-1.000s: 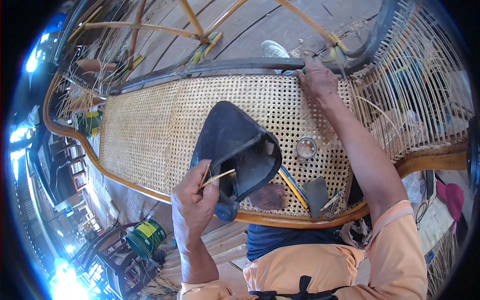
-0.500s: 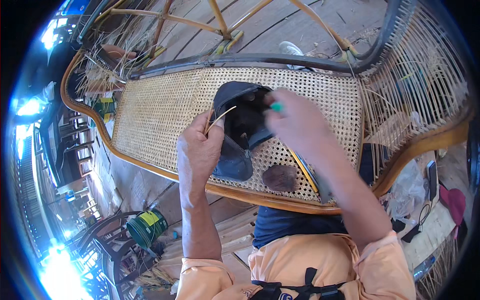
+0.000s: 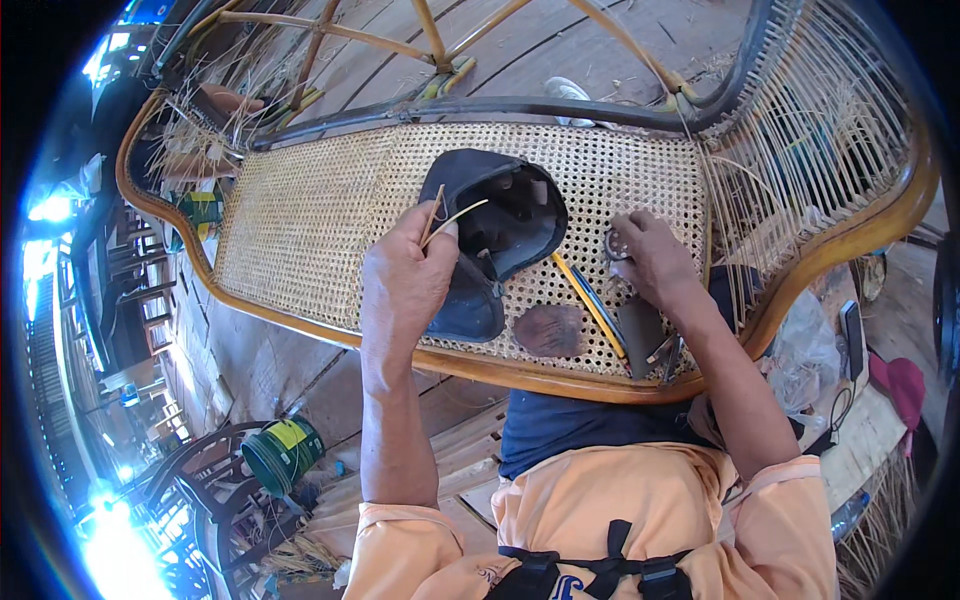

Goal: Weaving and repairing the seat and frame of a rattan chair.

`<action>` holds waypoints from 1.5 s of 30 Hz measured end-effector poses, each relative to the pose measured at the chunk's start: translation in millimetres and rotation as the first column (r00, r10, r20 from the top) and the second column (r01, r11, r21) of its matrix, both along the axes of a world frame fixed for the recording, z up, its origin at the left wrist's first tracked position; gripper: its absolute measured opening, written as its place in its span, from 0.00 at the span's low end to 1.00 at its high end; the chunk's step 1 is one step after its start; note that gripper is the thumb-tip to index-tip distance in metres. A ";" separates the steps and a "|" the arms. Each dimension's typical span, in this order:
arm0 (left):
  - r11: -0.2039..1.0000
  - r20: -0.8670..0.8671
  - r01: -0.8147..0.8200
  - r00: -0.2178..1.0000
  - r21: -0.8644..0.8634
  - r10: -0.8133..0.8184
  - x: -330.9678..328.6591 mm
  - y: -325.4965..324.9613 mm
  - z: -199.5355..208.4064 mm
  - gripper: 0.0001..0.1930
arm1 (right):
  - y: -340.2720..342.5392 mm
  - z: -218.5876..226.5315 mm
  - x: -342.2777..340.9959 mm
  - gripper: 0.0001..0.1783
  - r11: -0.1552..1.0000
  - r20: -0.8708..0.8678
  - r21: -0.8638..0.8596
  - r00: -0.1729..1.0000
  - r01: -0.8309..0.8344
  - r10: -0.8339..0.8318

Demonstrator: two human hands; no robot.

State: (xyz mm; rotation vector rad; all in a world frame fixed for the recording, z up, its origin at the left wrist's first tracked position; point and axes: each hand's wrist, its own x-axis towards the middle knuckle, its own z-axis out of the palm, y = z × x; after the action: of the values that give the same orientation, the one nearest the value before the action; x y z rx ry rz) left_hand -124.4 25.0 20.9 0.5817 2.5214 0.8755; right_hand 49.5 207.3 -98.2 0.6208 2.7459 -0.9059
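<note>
My left hand [image 3: 408, 275] is closed in a pinch on thin cane strips [image 3: 462, 213], whose ends stick out above the thumb. Just beyond it, what looks like an upturned black cap [image 3: 470, 310] lies open on the woven cane seat [image 3: 320, 210]. To the cap's right, my right hand [image 3: 655, 258] is low over the weave, fingers curled round a small round greyish thing [image 3: 613, 245]. Nearer me lie a brown flat piece [image 3: 548, 331], a yellow pencil-like stick [image 3: 592, 308] beside a blue one, a dark grey flat piece [image 3: 641, 335] and small metal tools [image 3: 668, 355].
A brown wooden rim [image 3: 560, 382] edges the seat, and a dark frame bar [image 3: 480, 112] runs behind it. Loose cane strands [image 3: 830, 170] hang at the right end. A green bucket [image 3: 283, 455] stands lower left; a plastic bag [image 3: 803, 350] and magenta cap [image 3: 895, 385] lie right.
My right hand has moved from above the black cap to the right, down near the seat. A green bit seen at its fingers earlier no longer shows. My left hand keeps its pinch.
</note>
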 end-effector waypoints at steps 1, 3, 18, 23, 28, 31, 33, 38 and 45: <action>1.000 0.008 0.004 1.000 0.020 -0.004 4.4 2.2 -0.7 0.14 | -2.0 -2.0 2.1 0.33 0.997 -0.022 -0.002 0.996 0.082 -0.082; 0.999 0.014 0.004 1.000 0.036 -0.004 8.8 3.0 -2.8 0.13 | -1.5 9.9 -0.9 0.32 0.969 -0.008 -0.091 0.973 0.228 -0.230; 0.996 -0.051 0.089 0.995 0.003 -0.088 22.9 -0.7 -7.7 0.13 | -42.9 68.6 80.5 0.34 0.957 0.373 -0.003 0.888 0.290 -0.268; 0.990 -0.067 0.139 0.988 0.008 -0.138 26.2 -2.1 -12.0 0.13 | -85.5 34.2 77.4 0.36 0.943 0.187 0.167 0.930 0.288 -0.317; 0.983 -0.048 0.182 0.982 -0.012 -0.182 24.3 -13.7 -4.0 0.14 | -80.6 33.1 74.5 0.37 0.934 0.101 0.184 0.939 0.308 -0.329; 0.984 -0.043 0.177 0.983 -0.024 -0.178 28.8 -15.2 -2.6 0.14 | -80.6 32.4 77.3 0.38 0.938 0.079 0.182 0.946 0.296 -0.314; 0.984 -0.064 0.180 0.981 -0.006 -0.180 25.2 -19.9 -7.7 0.14 | -79.0 30.1 79.8 0.37 0.937 0.076 0.197 0.948 0.289 -0.309; 0.983 -0.053 0.185 0.981 -0.022 -0.186 26.7 -18.0 -2.2 0.14 | -69.8 20.7 87.7 0.37 0.935 -0.072 0.111 0.941 0.336 -0.330; 0.981 -0.054 0.194 0.979 -0.020 -0.195 27.8 -17.9 -1.7 0.13 | -56.0 62.6 52.0 0.30 0.896 -0.115 -0.198 0.898 0.397 -0.424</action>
State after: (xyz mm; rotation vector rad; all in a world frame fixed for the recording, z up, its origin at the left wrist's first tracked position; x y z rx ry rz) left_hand -96.6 7.0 19.2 0.8433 2.4656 0.7786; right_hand 101.5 151.3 -35.6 1.1744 2.6716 -1.3139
